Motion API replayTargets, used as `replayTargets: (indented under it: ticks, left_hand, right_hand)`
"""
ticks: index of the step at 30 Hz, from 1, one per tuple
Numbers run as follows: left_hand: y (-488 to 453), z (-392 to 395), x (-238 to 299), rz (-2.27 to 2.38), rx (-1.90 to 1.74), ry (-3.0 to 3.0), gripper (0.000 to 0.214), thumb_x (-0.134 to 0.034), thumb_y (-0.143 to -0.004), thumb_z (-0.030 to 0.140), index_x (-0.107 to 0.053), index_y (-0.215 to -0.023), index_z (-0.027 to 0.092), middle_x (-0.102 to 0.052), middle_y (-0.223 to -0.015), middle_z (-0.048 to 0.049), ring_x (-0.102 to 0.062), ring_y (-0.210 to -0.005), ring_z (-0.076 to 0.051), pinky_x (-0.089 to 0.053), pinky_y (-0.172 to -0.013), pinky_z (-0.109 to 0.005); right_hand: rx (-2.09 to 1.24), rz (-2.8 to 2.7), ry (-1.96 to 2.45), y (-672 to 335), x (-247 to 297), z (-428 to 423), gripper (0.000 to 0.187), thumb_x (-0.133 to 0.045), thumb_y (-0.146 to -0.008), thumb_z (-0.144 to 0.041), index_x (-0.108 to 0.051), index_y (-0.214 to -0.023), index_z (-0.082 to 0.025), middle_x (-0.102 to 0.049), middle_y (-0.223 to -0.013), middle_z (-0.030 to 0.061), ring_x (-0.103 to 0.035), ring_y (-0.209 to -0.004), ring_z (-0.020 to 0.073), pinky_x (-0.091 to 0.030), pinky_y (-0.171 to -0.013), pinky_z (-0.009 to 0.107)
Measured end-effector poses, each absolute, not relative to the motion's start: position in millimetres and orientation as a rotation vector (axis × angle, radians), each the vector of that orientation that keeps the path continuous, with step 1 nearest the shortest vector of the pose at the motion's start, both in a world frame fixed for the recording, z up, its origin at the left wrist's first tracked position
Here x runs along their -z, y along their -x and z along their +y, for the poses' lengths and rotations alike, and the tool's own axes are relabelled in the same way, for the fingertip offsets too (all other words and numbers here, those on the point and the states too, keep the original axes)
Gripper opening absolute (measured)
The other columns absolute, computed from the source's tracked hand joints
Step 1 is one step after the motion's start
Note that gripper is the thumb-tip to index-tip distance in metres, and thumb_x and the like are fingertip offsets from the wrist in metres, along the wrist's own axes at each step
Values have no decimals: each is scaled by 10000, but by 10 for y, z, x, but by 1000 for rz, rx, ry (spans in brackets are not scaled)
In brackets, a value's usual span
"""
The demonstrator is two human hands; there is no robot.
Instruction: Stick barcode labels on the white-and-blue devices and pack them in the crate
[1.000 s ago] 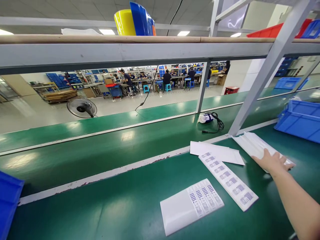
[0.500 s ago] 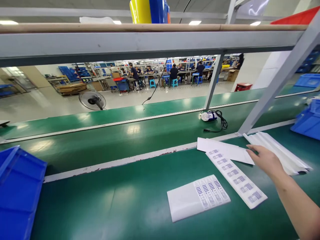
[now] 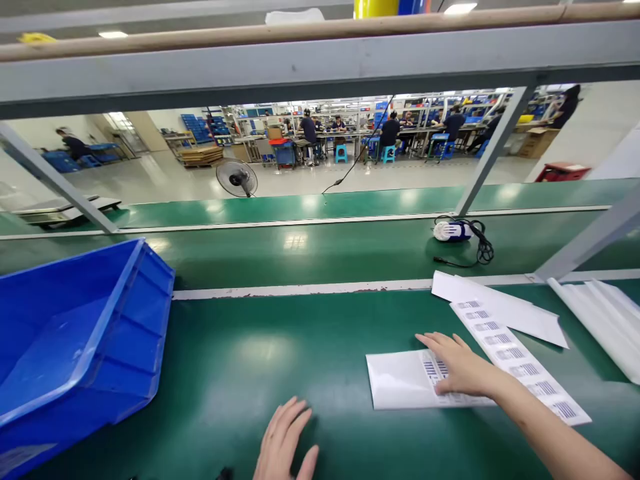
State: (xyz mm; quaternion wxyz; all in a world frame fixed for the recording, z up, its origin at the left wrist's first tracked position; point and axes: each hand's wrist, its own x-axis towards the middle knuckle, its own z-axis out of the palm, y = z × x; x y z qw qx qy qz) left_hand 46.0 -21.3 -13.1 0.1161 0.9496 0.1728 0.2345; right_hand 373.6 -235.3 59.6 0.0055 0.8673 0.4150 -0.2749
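Note:
My right hand (image 3: 457, 365) lies flat, fingers stretched out, on a white sheet of barcode labels (image 3: 400, 380) on the green worktop. A long strip of barcode labels (image 3: 520, 363) lies just to its right, over a blank white sheet (image 3: 505, 310). A stack of white sleeves (image 3: 603, 323) sits at the far right. My left hand (image 3: 285, 443) rests open on the worktop near the bottom edge, holding nothing. A small dark object by its thumb is too small to name.
A big blue plastic bin (image 3: 75, 340) stands tilted at the left. A white corded tool (image 3: 453, 231) lies on the green conveyor belt (image 3: 300, 250) beyond the white edge strip. Grey frame posts (image 3: 487, 157) rise from the bench. Other people work at distant tables.
My right hand left the white stack at the right and moved left onto the barcode label sheet. My left hand came into view. The view turned left, revealing the blue bin.

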Motion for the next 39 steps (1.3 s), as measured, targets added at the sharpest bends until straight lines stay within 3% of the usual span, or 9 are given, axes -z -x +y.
replayTargets:
  ticks: [5,10,13,16,21,26,32,36,39]
  left_hand:
    - [-1513,-438,-302,228,-507,-2670,322,-462,-857,343,-524,-1135,193,-590,-1163,-69,-515,-1117,-207,-383,-1026,-432]
    - [-2418,-789,-174,161,-229,-2748,492,-511,-775,577,-564,-1025,156,-597,-1016,-87,-506,-1008,-244,-400,-918,-437]
    - [-2607,-903,4,182,-204,-2772,376,-538,-791,499,-577,-907,143,-583,-950,-89,-495,-961,-246,-408,-832,-409]
    - [-2626,-929,124,188,-231,-2785,264,-569,-799,391,-548,-913,154,-572,-948,-61,-480,-952,-220,-391,-826,-379]
    - [-2622,-915,199,193,-290,-2812,185,-573,-802,336,-530,-891,179,-567,-928,-29,-472,-930,-199,-370,-811,-349]
    - [-2631,-908,205,167,-366,-2832,44,-511,-831,210,-549,-844,192,-568,-872,-22,-473,-871,-195,-342,-778,-341]
    - [-2670,-836,220,152,-428,-2837,153,-441,-862,171,-571,-785,190,-567,-830,-25,-460,-816,-200,-320,-745,-335]
    - [-2668,-835,224,172,-419,-2823,166,-440,-858,170,-590,-789,194,-569,-840,-21,-462,-832,-194,-318,-746,-322]
    - [-2666,-851,191,191,-388,-2825,194,-414,-855,149,-599,-811,187,-574,-859,-31,-468,-856,-201,-326,-758,-330]
  right_hand:
    - [807,1309,-2703,-3677,-535,-2223,876,-592,-581,-362,-333,-1390,-151,-354,-1404,137,-304,-1288,295,-118,-1076,488]
    - [800,1394,-2698,-3714,-536,-2251,666,-463,-735,-346,-366,-1368,-160,-403,-1378,125,-356,-1263,270,-163,-1066,486]
    - [776,1426,-2715,-3812,-530,-2312,560,-395,-781,-283,-419,-1332,-182,-430,-1362,109,-375,-1251,272,-201,-1055,482]
    - [776,1486,-2703,-3892,-505,-2335,528,-411,-772,-248,-471,-1293,-187,-490,-1306,101,-441,-1196,265,-278,-1023,446]
    - [692,1566,-2715,-3930,-462,-2259,466,-436,-750,-180,-549,-1201,-194,-567,-1180,117,-480,-1143,260,-204,-1030,521]
    - [507,1610,-2778,-3895,-442,-2195,291,-489,-707,-118,-677,-908,-214,-616,-954,79,-551,-993,225,-211,-1014,533]
    - [192,1734,-2806,-3806,-407,-2259,202,-491,-743,-87,-649,-657,-178,-614,-853,53,-547,-917,182,-177,-1059,472]
    - [-10,1860,-2825,-3608,-622,-2508,216,-455,-791,-88,-627,-703,-185,-601,-929,59,-504,-1032,194,-226,-1051,473]
    - [-184,1950,-2889,-3483,-944,-2756,223,-399,-853,-134,-609,-816,-199,-582,-999,76,-483,-1077,197,-336,-994,445]
